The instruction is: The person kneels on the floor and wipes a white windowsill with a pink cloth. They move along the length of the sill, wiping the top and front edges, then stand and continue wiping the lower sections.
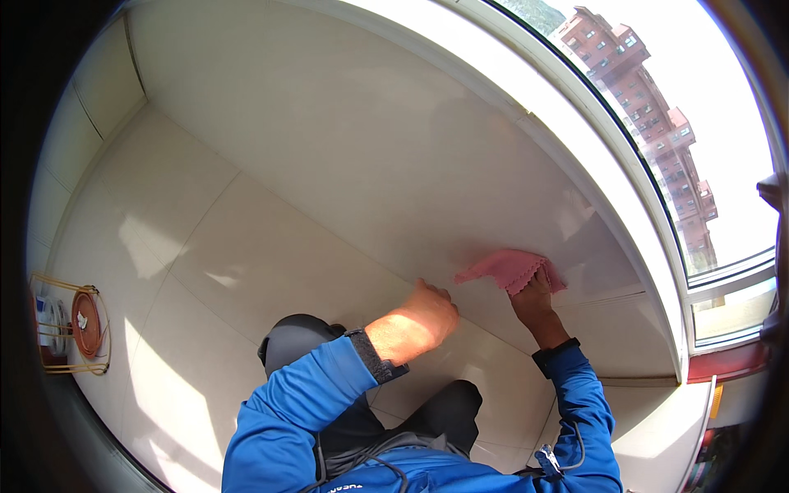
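A pink cloth with a zigzag edge [515,269] lies against the pale tiled wall [394,142] below the window. My right hand [533,299] grips it, with part of the cloth spreading to the left of the fingers. Lower and to the left, my left hand [431,317] hangs in sunlight over the line where wall and floor meet. Its fingers are curled, and nothing shows in it; the palm side is hidden.
The window [647,154] with its white sill runs along the upper right. Beige floor tiles [216,246] stretch to the left, where a wire rack [68,286] holds a round reddish-brown tray. My bent knees are below my hands. Various items stand at the lower right.
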The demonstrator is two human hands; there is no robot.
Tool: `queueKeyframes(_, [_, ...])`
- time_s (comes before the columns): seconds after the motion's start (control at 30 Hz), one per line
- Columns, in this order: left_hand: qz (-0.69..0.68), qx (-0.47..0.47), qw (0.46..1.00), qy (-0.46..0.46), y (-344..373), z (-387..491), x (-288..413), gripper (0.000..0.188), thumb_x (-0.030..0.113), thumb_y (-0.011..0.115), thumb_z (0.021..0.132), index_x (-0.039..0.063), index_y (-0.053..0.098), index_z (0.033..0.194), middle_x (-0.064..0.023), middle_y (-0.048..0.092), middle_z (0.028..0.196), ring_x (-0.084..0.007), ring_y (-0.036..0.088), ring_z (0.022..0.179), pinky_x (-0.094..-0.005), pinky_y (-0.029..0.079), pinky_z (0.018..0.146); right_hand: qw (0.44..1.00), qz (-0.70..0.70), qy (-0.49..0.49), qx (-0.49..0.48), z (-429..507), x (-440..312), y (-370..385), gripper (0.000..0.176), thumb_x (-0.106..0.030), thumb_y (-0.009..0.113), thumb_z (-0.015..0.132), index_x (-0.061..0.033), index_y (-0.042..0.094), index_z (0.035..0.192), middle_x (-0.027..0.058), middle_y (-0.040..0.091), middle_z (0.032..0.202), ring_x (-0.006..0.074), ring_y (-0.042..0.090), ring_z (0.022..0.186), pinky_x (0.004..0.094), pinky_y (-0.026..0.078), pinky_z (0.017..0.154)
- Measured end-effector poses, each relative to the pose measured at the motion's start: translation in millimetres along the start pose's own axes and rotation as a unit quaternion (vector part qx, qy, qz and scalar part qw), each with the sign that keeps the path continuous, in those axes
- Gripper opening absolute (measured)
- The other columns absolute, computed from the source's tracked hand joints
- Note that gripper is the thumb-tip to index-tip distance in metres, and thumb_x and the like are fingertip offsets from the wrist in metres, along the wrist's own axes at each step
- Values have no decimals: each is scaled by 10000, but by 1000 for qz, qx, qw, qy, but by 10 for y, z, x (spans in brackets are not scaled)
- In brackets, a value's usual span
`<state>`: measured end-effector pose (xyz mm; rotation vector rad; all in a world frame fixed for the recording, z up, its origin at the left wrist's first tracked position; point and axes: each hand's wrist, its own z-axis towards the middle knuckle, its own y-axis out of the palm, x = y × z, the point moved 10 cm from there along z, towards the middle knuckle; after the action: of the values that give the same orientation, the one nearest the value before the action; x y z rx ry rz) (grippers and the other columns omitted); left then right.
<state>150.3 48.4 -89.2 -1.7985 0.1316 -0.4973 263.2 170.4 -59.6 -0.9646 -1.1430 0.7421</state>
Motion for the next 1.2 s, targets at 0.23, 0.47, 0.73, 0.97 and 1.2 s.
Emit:
queueKeyframes(0.23, [-27, 45, 998, -20, -57, -43, -164, 366, 248, 709, 897, 75, 704, 1219, -144, 695, 1170, -335, 686, 1085, -496, 503, 948, 997, -32, 55, 45, -58, 307, -799, 413, -78, 672, 880, -73, 689, 1293, 142, 652, 1352, 383, 564, 1306, 566, 387, 1158])
queueKeyframes(0.47, [-42, 64, 996, -40, -130, -83, -294, 347, 265, 719, 885, 93, 693, 1186, -154, 691, 1168, -349, 698, 1032, -494, 514, 909, 976, -1, 76, 203, 180, 107, -1623, 224, 60, 678, 796, -29, 756, 987, 155, 703, 1148, 394, 651, 1120, 551, 506, 1030])
queueKeyframes(0.73, [-45, 32, 997, -52, -130, -107, -334, 365, 312, 712, 937, 109, 681, 1239, -141, 683, 1207, -337, 681, 1118, -490, 507, 972, 919, -28, 166, 357, -145, 337, -2886, 328, 181, 613, 802, 16, 746, 1052, 165, 742, 1096, 381, 702, 1003, 456, 572, 893])
queueKeyframes(0.97, [-33, 48, 996, -64, -147, -132, -361, 386, 332, 723, 935, 97, 680, 1238, -142, 682, 1208, -335, 679, 1129, -490, 509, 979, 960, 69, 218, 160, 480, 720, -2592, 501, -244, 775, 931, -30, 643, 1365, 211, 726, 1132, 413, 701, 1034, 491, 555, 913])
queueKeyframes(1.2, [-16, 92, 995, -37, -176, -147, -332, 380, 351, 734, 917, 86, 690, 1186, -147, 699, 1114, -349, 711, 1017, -491, 535, 906, 977, 107, 130, 131, 1593, 607, -2552, 670, -591, 568, 1043, -12, 609, 1377, 280, 697, 1194, 471, 669, 1118, 526, 529, 977])
